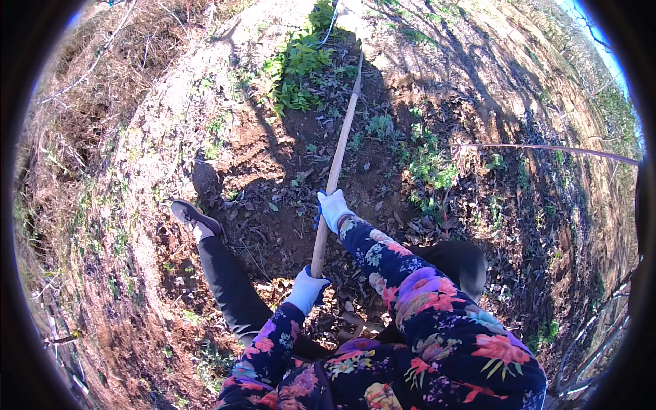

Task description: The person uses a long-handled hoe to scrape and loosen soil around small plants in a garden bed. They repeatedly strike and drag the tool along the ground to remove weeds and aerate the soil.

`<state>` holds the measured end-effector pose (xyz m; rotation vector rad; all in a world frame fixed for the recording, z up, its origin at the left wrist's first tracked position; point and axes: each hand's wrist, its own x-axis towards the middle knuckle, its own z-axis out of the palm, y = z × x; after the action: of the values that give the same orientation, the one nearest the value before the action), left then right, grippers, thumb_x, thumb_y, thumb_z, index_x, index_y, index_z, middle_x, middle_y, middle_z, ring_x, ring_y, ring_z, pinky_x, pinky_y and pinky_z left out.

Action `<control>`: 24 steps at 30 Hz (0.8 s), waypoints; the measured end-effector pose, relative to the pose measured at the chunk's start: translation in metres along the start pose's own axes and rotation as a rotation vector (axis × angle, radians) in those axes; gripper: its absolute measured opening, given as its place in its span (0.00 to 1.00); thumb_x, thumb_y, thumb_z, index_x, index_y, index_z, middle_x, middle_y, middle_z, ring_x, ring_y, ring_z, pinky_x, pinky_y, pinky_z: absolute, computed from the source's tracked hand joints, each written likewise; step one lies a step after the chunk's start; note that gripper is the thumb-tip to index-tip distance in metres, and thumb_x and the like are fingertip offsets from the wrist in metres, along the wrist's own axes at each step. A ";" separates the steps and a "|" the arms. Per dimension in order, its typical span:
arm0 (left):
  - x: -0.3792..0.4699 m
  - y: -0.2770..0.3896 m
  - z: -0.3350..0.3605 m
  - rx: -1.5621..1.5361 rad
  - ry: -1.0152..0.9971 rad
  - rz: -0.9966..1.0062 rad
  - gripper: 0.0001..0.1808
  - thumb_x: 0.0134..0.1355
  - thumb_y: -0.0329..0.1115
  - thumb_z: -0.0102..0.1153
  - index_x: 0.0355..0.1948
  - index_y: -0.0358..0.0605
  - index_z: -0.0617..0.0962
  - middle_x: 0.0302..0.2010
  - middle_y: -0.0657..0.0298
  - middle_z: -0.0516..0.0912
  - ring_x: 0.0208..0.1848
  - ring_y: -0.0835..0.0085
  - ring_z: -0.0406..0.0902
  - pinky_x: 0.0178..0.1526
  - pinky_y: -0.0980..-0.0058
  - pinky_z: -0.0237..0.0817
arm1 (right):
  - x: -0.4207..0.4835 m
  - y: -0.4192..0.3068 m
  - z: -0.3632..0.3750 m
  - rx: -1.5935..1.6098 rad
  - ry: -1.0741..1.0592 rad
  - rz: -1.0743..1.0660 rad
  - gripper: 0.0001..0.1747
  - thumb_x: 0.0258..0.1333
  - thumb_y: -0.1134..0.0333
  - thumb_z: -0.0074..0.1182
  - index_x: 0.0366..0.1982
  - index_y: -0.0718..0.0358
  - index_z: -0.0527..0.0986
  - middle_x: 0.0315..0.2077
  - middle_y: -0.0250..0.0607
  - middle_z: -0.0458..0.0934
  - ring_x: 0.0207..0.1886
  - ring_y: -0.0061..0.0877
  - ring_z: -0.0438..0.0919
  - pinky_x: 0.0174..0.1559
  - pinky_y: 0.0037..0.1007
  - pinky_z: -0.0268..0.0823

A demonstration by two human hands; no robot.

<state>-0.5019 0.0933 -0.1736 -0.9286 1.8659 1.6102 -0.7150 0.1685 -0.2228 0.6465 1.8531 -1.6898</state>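
Note:
A long wooden handle (342,148) of a tool runs away from me over dark soil. My left hand (307,289), in a white glove with blue on the palm side, is closed around its near end. Farther up the handle, my right hand (332,207) grips it in a matching glove. The handle narrows towards the top of the view, where glare washes out the far end, so I cannot tell what kind of head it has.
Leafy green plants (300,66) grow left of the handle's far part, and low weeds (430,169) to its right. A thin reddish stem (553,147) reaches in from the right. Dry brush (82,102) lies at left, bare branches (594,353) at lower right. My shoe (195,216) rests on the ground.

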 end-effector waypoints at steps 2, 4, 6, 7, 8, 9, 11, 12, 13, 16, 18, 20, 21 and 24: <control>-0.021 -0.017 -0.002 -0.036 0.010 -0.054 0.20 0.50 0.28 0.71 0.40 0.41 0.73 0.22 0.64 0.77 0.18 0.73 0.75 0.17 0.71 0.67 | -0.024 0.016 0.006 -0.020 0.025 -0.067 0.27 0.59 0.57 0.61 0.48 0.68 0.64 0.32 0.50 0.78 0.25 0.37 0.82 0.22 0.38 0.76; -0.042 -0.037 -0.007 -0.019 0.045 -0.050 0.20 0.51 0.29 0.72 0.40 0.41 0.74 0.23 0.64 0.77 0.18 0.74 0.74 0.18 0.72 0.66 | -0.047 0.035 0.012 -0.016 0.014 -0.063 0.27 0.59 0.56 0.61 0.48 0.68 0.65 0.32 0.49 0.78 0.27 0.38 0.83 0.22 0.39 0.76; -0.063 -0.059 -0.015 0.023 0.090 -0.059 0.20 0.51 0.30 0.72 0.41 0.40 0.75 0.24 0.64 0.78 0.19 0.74 0.75 0.19 0.73 0.66 | -0.067 0.052 0.023 -0.047 0.115 -0.145 0.20 0.59 0.59 0.62 0.40 0.62 0.65 0.22 0.37 0.73 0.19 0.28 0.74 0.18 0.37 0.71; -0.073 -0.069 -0.021 0.068 0.118 0.000 0.20 0.51 0.31 0.73 0.42 0.40 0.75 0.23 0.64 0.78 0.19 0.75 0.75 0.20 0.73 0.67 | -0.075 0.057 0.023 0.006 0.036 -0.105 0.19 0.59 0.58 0.62 0.38 0.61 0.66 0.20 0.35 0.72 0.18 0.28 0.74 0.18 0.36 0.70; -0.081 -0.078 -0.025 0.138 0.149 0.049 0.20 0.51 0.32 0.73 0.41 0.40 0.76 0.23 0.64 0.79 0.19 0.75 0.76 0.20 0.73 0.67 | -0.078 0.058 0.025 0.095 -0.006 -0.096 0.18 0.60 0.58 0.61 0.38 0.60 0.66 0.20 0.35 0.72 0.18 0.28 0.73 0.18 0.36 0.71; -0.089 -0.086 -0.027 0.196 0.188 0.129 0.20 0.50 0.33 0.74 0.41 0.40 0.76 0.23 0.64 0.79 0.20 0.75 0.76 0.21 0.74 0.67 | -0.080 0.059 0.024 0.169 -0.100 -0.011 0.16 0.61 0.59 0.60 0.37 0.60 0.66 0.20 0.34 0.71 0.17 0.28 0.73 0.19 0.36 0.72; -0.095 -0.099 -0.025 0.244 0.221 0.037 0.21 0.50 0.37 0.74 0.39 0.40 0.77 0.25 0.60 0.82 0.23 0.71 0.79 0.27 0.70 0.70 | -0.076 0.053 0.023 0.417 -0.118 0.095 0.19 0.60 0.58 0.61 0.40 0.62 0.67 0.20 0.36 0.72 0.17 0.29 0.75 0.19 0.36 0.73; -0.093 -0.101 -0.022 0.326 0.264 0.198 0.21 0.50 0.38 0.74 0.40 0.40 0.76 0.26 0.57 0.82 0.26 0.66 0.80 0.30 0.67 0.71 | -0.071 0.047 0.019 0.423 -0.138 0.162 0.16 0.61 0.60 0.59 0.38 0.60 0.66 0.19 0.34 0.69 0.15 0.28 0.72 0.16 0.36 0.72; -0.089 -0.100 -0.018 0.430 0.274 0.225 0.22 0.51 0.40 0.73 0.40 0.39 0.76 0.28 0.55 0.83 0.28 0.61 0.80 0.33 0.64 0.71 | -0.067 0.041 0.020 0.319 -0.098 0.177 0.17 0.61 0.60 0.59 0.39 0.61 0.65 0.19 0.34 0.69 0.15 0.27 0.73 0.16 0.35 0.72; -0.063 -0.080 -0.006 0.407 0.286 0.232 0.24 0.52 0.44 0.71 0.41 0.38 0.76 0.32 0.48 0.83 0.35 0.52 0.82 0.39 0.59 0.71 | -0.045 0.015 0.011 0.309 -0.036 0.172 0.17 0.60 0.60 0.60 0.39 0.61 0.66 0.19 0.33 0.69 0.16 0.26 0.72 0.16 0.34 0.71; -0.041 -0.054 0.001 0.456 0.297 0.201 0.25 0.54 0.47 0.70 0.42 0.39 0.76 0.34 0.46 0.84 0.37 0.49 0.83 0.39 0.58 0.71 | -0.026 -0.009 0.003 0.359 -0.015 0.115 0.15 0.61 0.60 0.59 0.36 0.59 0.66 0.18 0.31 0.68 0.15 0.24 0.70 0.16 0.31 0.68; -0.017 -0.025 0.008 0.442 0.305 0.349 0.25 0.53 0.44 0.70 0.44 0.39 0.75 0.34 0.46 0.84 0.36 0.50 0.83 0.38 0.58 0.72 | -0.003 -0.035 -0.009 0.445 -0.034 0.051 0.14 0.61 0.61 0.58 0.34 0.58 0.66 0.18 0.30 0.68 0.16 0.24 0.70 0.17 0.31 0.68; -0.004 -0.010 0.012 0.438 0.319 0.433 0.25 0.53 0.43 0.71 0.45 0.39 0.74 0.33 0.47 0.83 0.34 0.52 0.83 0.37 0.59 0.72 | 0.009 -0.049 -0.016 0.464 -0.033 0.023 0.13 0.62 0.61 0.58 0.33 0.57 0.66 0.19 0.31 0.67 0.17 0.24 0.70 0.18 0.32 0.69; 0.040 0.026 0.023 -0.024 0.004 0.262 0.15 0.56 0.26 0.68 0.40 0.41 0.74 0.25 0.65 0.77 0.18 0.76 0.72 0.19 0.73 0.67 | 0.041 -0.076 -0.039 0.427 0.037 -0.112 0.15 0.62 0.60 0.59 0.33 0.59 0.66 0.18 0.29 0.69 0.16 0.22 0.70 0.17 0.30 0.68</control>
<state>-0.5489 0.1109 -0.1907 -0.7196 2.0436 1.7847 -0.7991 0.1995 -0.1917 0.7550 1.5849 -2.1877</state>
